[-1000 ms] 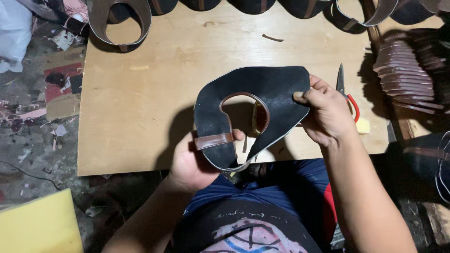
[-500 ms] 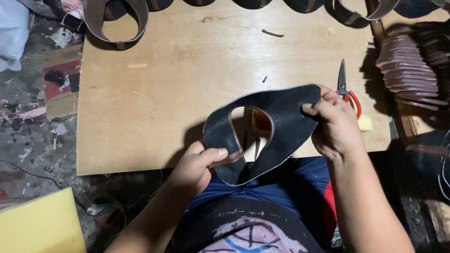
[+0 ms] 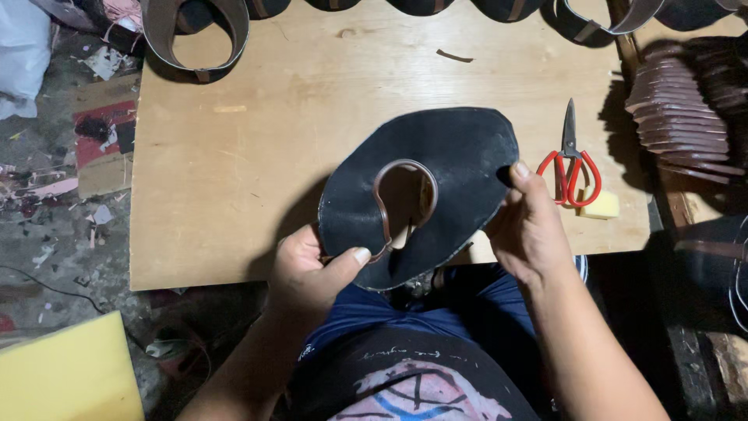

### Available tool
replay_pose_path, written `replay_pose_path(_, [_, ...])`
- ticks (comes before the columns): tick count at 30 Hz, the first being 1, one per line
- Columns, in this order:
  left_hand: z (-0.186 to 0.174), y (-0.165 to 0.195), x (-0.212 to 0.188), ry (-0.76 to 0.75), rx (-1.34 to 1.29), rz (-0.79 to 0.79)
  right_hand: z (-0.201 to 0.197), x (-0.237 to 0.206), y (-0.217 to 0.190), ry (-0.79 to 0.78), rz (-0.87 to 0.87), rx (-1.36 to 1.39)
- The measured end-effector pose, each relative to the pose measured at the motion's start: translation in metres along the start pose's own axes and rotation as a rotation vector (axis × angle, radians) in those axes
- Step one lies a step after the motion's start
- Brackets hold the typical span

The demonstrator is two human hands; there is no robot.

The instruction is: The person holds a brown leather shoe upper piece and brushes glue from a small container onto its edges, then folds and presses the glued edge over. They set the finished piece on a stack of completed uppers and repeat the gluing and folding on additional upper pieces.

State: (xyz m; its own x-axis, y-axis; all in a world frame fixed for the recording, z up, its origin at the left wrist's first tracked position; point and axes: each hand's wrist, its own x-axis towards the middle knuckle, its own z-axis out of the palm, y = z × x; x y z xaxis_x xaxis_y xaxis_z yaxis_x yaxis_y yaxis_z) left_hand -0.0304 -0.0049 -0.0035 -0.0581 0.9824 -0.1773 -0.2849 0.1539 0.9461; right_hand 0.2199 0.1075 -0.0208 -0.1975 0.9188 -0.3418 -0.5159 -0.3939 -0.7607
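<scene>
I hold a black leather shoe upper (image 3: 460, 164) flat in front of me, above the near edge of a wooden board (image 3: 257, 156). It has an oval opening edged with brown trim (image 3: 389, 175). My left hand (image 3: 312, 269) grips its lower left edge, thumb pressed on the trim. At the right edge, my right hand (image 3: 530, 226) pinches the piece between thumb and fingers.
Red-handled scissors (image 3: 573, 160) and a small yellow block (image 3: 600, 204) lie on the board to the right. A stack of brown cut pieces (image 3: 678, 117) sits at far right. Finished uppers (image 3: 195, 35) line the board's far edge. A yellow foam sheet (image 3: 62, 374) lies on the littered floor at left.
The upper has been turned over and flattened out; the brown strap no longer shows. My left hand shifted from underneath to gripping the lower left edge; my right hand stayed on the right edge.
</scene>
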Motion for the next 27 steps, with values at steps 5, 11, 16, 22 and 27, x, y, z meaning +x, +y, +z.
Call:
replay_pose_path(5, [0.013,0.007,-0.004,0.246,0.337,0.199,0.011,-0.025,0.033,-0.068,0.043,-0.082])
replay_pose_path(11, [0.016,0.001,-0.008,0.310,0.632,0.398,0.017,-0.023,0.051,-0.023,0.040,-0.184])
replay_pose_path(16, [0.015,-0.006,-0.010,0.265,0.736,0.543,0.016,-0.013,0.059,-0.039,-0.049,-0.231])
replay_pose_path(22, [0.007,-0.014,-0.006,0.145,-0.241,0.071,0.007,-0.007,0.061,-0.013,-0.015,-0.126])
replay_pose_path(27, [-0.015,-0.029,0.001,0.090,-0.897,-0.061,0.005,-0.012,0.057,-0.230,0.059,0.161])
